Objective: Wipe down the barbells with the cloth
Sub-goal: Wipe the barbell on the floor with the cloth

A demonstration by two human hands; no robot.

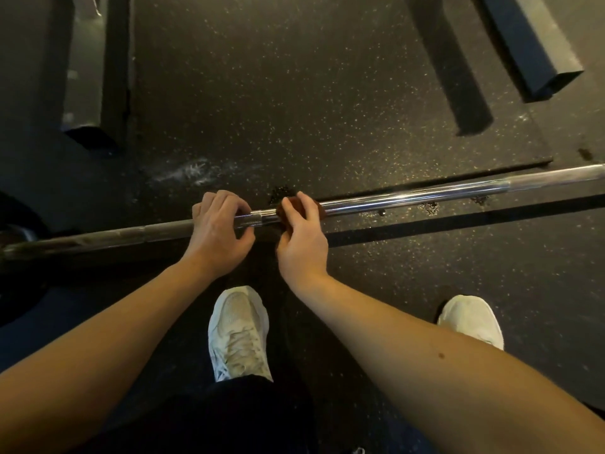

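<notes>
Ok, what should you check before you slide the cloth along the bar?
1. Cloth sits against the barbell: ok.
2. Right hand pinches the cloth firmly: ok.
3. Left hand grips the barbell to steady it: ok.
4. Nothing sits on the shiny stretch to the right of the cloth: ok.
5. Dull stretch left of the left hand already wiped: cannot tell.
6. Cloth damp or clean enough: cannot tell.

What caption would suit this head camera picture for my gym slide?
Left hand holds the barbell while the right hand wraps a brown cloth around it, over a speckled floor.
</notes>
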